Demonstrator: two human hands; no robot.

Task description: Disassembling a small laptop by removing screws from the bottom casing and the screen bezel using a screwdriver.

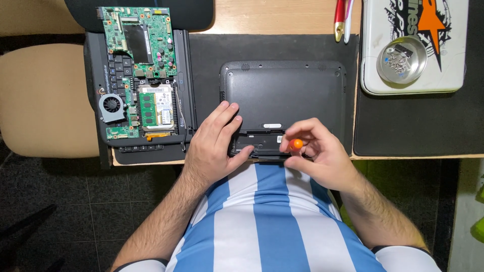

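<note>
We look down on a small black laptop (pixel 282 93) lying bottom-up on a dark mat (pixel 398 126) on the bench (pixel 272 17). Our left hand (pixel 217 146) lies flat on its near left corner, fingers spread over the case and the thumb at the edge of the open battery bay (pixel 257 143); its grip is wide and closes on nothing, it only presses the case down. Our right hand (pixel 317 151) pinches a screwdriver with an orange cap (pixel 296 144) between thumb and fingertips, upright over the near edge of the laptop, just right of the bay. The tip is hidden under the fingers, so we cannot tell whether it sits in a screw.

We judge the step in hand to be working a screw along the near edge of the underside. The next move calls for keeping the driver upright and the left hand firm on the case, so the tip does not slip out of the head.

To the left, apart from our hands, lies a stripped machine: a green circuit board (pixel 138 38), a round fan (pixel 112 106) and memory modules (pixel 156 111) on a black keyboard base (pixel 184 80). At far right a round metal dish (pixel 402 59) with small screws rests on a white laptop lid (pixel 454 65).
</note>
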